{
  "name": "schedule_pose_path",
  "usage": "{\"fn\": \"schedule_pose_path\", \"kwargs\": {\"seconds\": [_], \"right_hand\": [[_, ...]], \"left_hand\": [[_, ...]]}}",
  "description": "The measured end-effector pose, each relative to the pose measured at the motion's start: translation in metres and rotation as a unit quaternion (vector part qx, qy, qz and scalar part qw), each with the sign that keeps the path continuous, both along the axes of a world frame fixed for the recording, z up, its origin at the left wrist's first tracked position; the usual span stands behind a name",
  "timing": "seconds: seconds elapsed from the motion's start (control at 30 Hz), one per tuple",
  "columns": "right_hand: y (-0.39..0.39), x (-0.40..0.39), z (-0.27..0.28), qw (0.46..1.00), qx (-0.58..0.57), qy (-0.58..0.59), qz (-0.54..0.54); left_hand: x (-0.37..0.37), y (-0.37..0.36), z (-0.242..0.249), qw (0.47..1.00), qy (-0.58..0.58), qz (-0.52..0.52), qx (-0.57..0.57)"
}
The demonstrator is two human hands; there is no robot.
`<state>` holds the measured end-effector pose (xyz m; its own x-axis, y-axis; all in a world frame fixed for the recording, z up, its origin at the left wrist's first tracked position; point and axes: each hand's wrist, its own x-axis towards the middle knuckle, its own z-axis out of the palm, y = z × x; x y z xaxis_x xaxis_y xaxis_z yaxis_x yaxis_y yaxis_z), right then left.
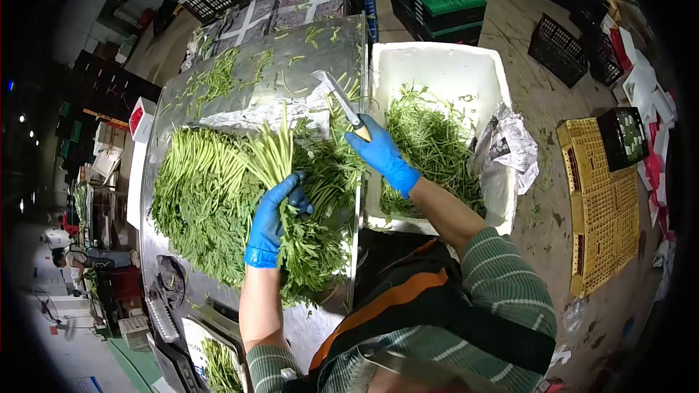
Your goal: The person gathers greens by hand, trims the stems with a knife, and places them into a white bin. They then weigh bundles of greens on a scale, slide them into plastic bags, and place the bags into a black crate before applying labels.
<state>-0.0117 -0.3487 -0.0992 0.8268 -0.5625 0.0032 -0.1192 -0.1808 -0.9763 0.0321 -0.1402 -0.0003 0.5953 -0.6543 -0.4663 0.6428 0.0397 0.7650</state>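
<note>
Left hand: the blue-gloved left hand (280, 207) has its fingers curled round a bunch of greens (273, 156).
Right hand: the blue-gloved right hand (380, 151) is closed round the tan handle of a hooked knife (341, 98), its blade pointing up and away, apart from the bunch.
Writing: a newspaper sheet (255, 116) under the cut stems and a crumpled newspaper (513, 147) on the foam box's right rim carry print too small to read; a white printed panel (193, 346) off the bench's near-left corner shows partial blue and dark characters, not legible.
Bunch: pale green stems uppermost, fairly even, with darker, lobed leaves hanging below the fist, over the bench's near-right part.
Bench: on the metal bench (247, 94), a leafy pile (200, 204) spreads from near the left edge, stems towards the far edge.
Right edge: just beside it, a white foam box (444, 58) holds loose greens (426, 145).
</note>
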Motion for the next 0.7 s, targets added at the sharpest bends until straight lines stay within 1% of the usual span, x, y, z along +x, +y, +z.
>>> {"fn": "schedule_pose_path", "kwargs": {"seconds": [0.03,0.1,0.13,0.2,0.23,0.27,0.3,0.33,0.4,0.47,0.5,0.53,0.6,0.63,0.67,0.7], "right_hand": [[-0.003,-0.015,0.003,0.999,-0.024,-0.037,0.015],[-0.004,-0.038,-0.001,0.992,-0.07,-0.104,0.031],[-0.004,-0.048,-0.002,0.993,-0.065,-0.093,0.04],[-0.009,-0.062,-0.006,0.992,-0.076,-0.092,0.03],[-0.01,-0.067,-0.005,0.991,-0.087,-0.095,0.025],[-0.011,-0.073,-0.001,0.994,-0.067,-0.083,0.005],[-0.014,-0.077,0.0,0.992,-0.082,-0.091,0.005],[-0.019,-0.079,-0.001,0.99,-0.098,-0.098,0.003],[-0.022,-0.084,0.003,0.988,-0.105,-0.113,0.004],[-0.026,-0.093,0.018,0.985,-0.146,-0.088,0.017],[-0.028,-0.092,0.015,0.978,-0.169,-0.124,0.007],[-0.03,-0.092,0.013,0.978,-0.171,-0.122,0.002],[-0.036,-0.092,0.012,0.966,-0.218,-0.138,0.001],[-0.042,-0.094,0.002,0.968,-0.217,-0.122,0.002],[-0.046,-0.105,-0.018,0.969,-0.215,-0.12,0.001],[-0.052,-0.121,-0.046,0.966,-0.258,0.004,-0.009]], "left_hand": [[0.0,-0.007,-0.006,0.999,0.008,-0.023,-0.029],[-0.01,-0.024,-0.01,0.997,0.07,-0.021,-0.03],[-0.014,-0.034,-0.013,0.997,0.067,-0.029,-0.03],[-0.019,-0.048,-0.022,0.984,0.156,-0.065,-0.062],[-0.023,-0.056,-0.023,0.987,0.127,-0.089,-0.049],[-0.027,-0.063,-0.024,0.985,0.13,-0.104,-0.046],[-0.031,-0.07,-0.025,0.983,0.132,-0.118,-0.041],[-0.034,-0.074,-0.025,0.974,0.178,-0.124,-0.068],[-0.037,-0.084,-0.029,0.965,0.169,-0.179,-0.091],[-0.043,-0.094,-0.026,0.958,0.171,-0.212,-0.086],[-0.044,-0.099,-0.025,0.952,0.18,-0.231,-0.084],[-0.042,-0.103,-0.028,0.941,0.162,-0.28,-0.103],[-0.043,-0.113,-0.026,0.929,0.161,-0.319,-0.093],[-0.043,-0.118,-0.022,0.926,0.167,-0.33,-0.068],[-0.043,-0.121,-0.014,0.931,0.128,-0.339,-0.036],[-0.04,-0.124,-0.007,0.934,0.085,-0.346,-0.004]]}}
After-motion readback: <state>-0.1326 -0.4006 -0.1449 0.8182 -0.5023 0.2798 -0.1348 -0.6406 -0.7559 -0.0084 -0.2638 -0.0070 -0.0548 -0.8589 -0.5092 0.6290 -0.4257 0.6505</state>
